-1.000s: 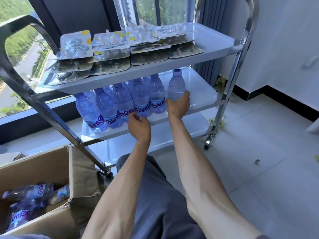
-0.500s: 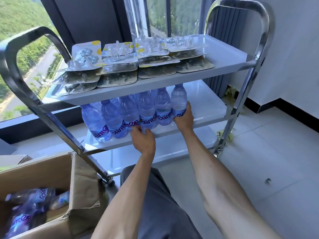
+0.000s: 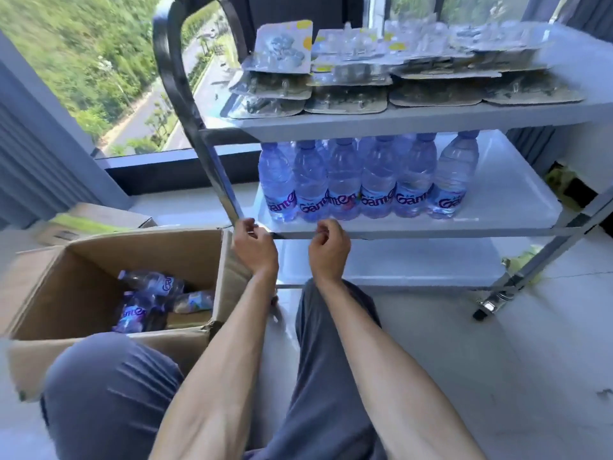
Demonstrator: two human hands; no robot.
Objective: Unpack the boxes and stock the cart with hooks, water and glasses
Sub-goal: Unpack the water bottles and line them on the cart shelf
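Cardboard box [image 3: 99, 260] of bottles [image 3: 149, 300] beside cart [image 3: 414, 232].

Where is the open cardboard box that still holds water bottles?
In the head view the cardboard box sits on the floor at lower left, beside the cart, just left of the person's left hand, with loose bottles inside.
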